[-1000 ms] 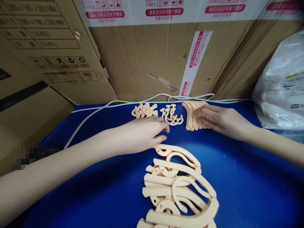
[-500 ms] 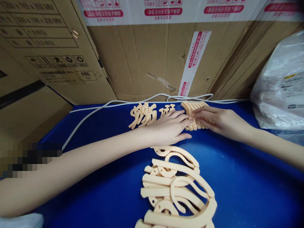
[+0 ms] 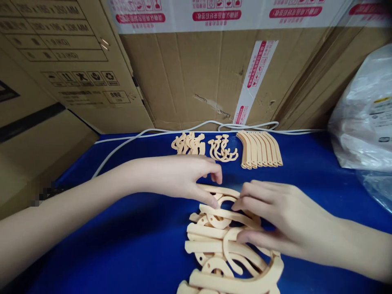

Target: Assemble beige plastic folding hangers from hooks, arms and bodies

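A heap of cream curved arms and hooks, which look like folding-hanger parts [image 3: 208,245], lies on the blue surface in front of me. My left hand [image 3: 196,175] is over the heap's far end, thumb low near one arm and fingers curled loosely apart. Over the heap's right side is my right hand [image 3: 272,216], its thumb and fingers spread with nothing gripped between them. Whether the fingertips touch the parts is hard to tell. Beyond the hands stands a neat row of cream arms [image 3: 260,150], beside a small group of hooks [image 3: 223,149].
Another pile of small cream pieces [image 3: 188,143] lies at the back left. A white cable [image 3: 147,131] runs along the back edge. Cardboard boxes [image 3: 196,73] wall off the rear and left, and a clear plastic bag [image 3: 364,110] stands at the right.
Both hands have left the row of arms at the back and come nearer, over the heap. The row and the small hooks are now uncovered.
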The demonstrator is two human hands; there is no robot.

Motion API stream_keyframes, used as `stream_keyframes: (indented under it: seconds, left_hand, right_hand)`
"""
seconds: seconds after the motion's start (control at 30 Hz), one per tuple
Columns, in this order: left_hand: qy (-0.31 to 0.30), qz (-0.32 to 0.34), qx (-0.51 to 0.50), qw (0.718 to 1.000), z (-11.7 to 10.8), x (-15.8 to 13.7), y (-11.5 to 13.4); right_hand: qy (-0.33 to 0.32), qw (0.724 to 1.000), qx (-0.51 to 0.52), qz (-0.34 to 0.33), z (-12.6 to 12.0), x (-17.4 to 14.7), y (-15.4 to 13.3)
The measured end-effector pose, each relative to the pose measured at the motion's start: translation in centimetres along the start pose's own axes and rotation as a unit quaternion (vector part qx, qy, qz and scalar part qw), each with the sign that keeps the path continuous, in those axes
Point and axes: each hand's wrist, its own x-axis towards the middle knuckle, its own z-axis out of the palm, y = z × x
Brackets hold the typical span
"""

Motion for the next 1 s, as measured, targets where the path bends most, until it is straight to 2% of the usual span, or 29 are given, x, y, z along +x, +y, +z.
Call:
stream_keyframes:
  seconds: [0.1,0.2,0.3,0.37,0.43,0.53,0.63,0.73,0.8,0.83,0.9,1.0]
  left_hand:
    - [-0.006,-0.028,-0.05,0.998,0.7,0.2,-0.2]
    - [0.023,-0.046,-0.115,0.992,1.2,0.7,-0.2]
    - [0.056,-0.037,-0.209,0.976,1.3,1.1,-0.2]
    - [0.077,-0.037,-0.277,0.957,1.3,1.5,0.0]
    - [0.133,-0.048,-0.318,0.937,1.1,2.0,0.4]
    - [0.218,-0.044,-0.334,0.916,0.6,2.7,1.3]
    - [0.244,-0.012,-0.298,0.923,-0.3,3.0,2.3]
    - [0.266,-0.003,-0.245,0.932,-1.3,3.0,2.9]
    - [0.288,-0.02,-0.208,0.935,-1.7,2.9,3.2]
    - [0.297,-0.033,-0.189,0.935,-1.9,2.9,3.4]
    - [0.308,-0.049,-0.155,0.937,-2.1,2.8,3.6]
    - [0.316,-0.057,-0.118,0.94,-2.4,2.3,2.8]
  right_hand:
    - [-0.017,1.0,0.013,0.022,0.7,0.5,-0.7]
    - [-0.017,0.991,0.098,0.092,0.6,0.9,-0.2]
    - [0.041,0.961,0.208,0.176,-0.2,1.0,0.7]
    - [0.099,0.943,0.246,0.203,-0.8,1.1,1.3]
    - [0.136,0.936,0.247,0.211,-1.4,1.4,1.8]
    - [0.155,0.953,0.162,0.204,-2.5,2.0,2.3]
    - [0.198,0.962,-0.042,0.184,-3.4,2.8,2.3]
    - [0.218,0.918,-0.282,0.174,-4.0,3.5,2.2]
    - [0.189,0.891,-0.373,0.176,-4.2,4.1,2.3]
    - [0.173,0.887,-0.389,0.176,-4.2,4.4,2.4]
    - [0.151,0.902,-0.367,0.171,-4.4,4.9,3.0]
    - [0.129,0.963,-0.187,0.147,-5.1,5.4,4.3]
